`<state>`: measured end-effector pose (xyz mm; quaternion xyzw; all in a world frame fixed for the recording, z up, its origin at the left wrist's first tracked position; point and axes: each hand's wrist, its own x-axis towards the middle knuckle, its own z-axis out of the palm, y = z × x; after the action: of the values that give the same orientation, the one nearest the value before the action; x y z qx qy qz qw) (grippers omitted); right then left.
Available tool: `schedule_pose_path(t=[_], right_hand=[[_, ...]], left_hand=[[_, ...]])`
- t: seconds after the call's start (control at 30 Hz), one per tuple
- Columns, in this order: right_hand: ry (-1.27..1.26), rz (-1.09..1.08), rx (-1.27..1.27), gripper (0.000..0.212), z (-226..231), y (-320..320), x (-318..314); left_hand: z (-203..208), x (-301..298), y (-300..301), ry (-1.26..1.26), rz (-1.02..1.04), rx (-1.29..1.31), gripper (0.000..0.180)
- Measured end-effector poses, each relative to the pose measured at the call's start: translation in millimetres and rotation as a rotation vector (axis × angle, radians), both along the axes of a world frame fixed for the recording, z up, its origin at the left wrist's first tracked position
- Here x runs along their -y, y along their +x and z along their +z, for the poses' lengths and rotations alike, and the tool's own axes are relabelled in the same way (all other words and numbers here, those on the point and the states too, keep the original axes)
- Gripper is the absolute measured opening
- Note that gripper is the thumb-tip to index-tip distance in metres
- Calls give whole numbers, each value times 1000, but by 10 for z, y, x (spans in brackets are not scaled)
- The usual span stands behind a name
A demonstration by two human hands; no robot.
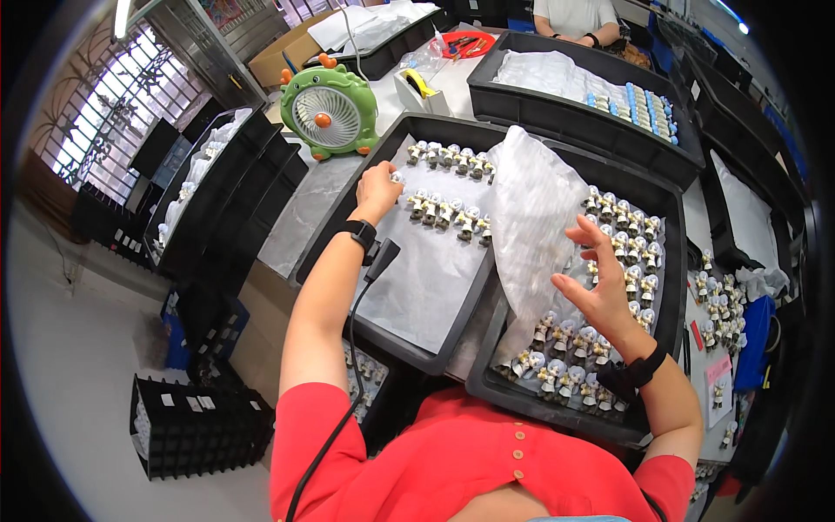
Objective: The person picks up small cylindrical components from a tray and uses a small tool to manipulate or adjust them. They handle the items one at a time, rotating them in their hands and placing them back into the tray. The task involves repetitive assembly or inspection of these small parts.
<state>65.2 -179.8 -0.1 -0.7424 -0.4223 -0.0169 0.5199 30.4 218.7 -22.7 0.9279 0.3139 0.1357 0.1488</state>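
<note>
My left hand (378,193) is at the left side of a black tray (410,355), its fingers closed on a small figurine (397,177) with a pale head. Beside it, two rows of similar figurines (447,212) stand on a white sheet (409,291) lining this tray. Over a second black tray (544,409) to the right, my right hand (600,291) is raised with spread fingers, holding nothing. Many figurines (570,383) lie in rows there, some hidden under the hand. A crumpled translucent white sheet (539,226) drapes over that tray's left part.
A green fan (329,113) and a tape dispenser (424,91) stand beyond the left tray. Farther back is a black tray (574,109) of pale blue pieces, with another person (576,19) behind it. Loose figurines (720,309) crowd the right table. Trays are stacked (226,200) at left.
</note>
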Motion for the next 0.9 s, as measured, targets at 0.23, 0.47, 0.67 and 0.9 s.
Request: schedule_pose_path(t=[0.23, 0.47, 0.67, 0.9], right_hand=[[-5, 2, -13, 77, -1, 22, -2], [18, -46, -18, 70, 8, 96, 8], [-100, -48, -8, 38, 61, 171, 82], [-625, 264, 18, 50, -163, 24, 170]], left_hand=[[-262, -82, 138, 111, -51, -101, 32], [-306, -136, 154, 104, -79, -151, 37], [-374, -243, 149, 146, -131, -232, 34], [303, 394, 161, -142, -298, 503, 33]])
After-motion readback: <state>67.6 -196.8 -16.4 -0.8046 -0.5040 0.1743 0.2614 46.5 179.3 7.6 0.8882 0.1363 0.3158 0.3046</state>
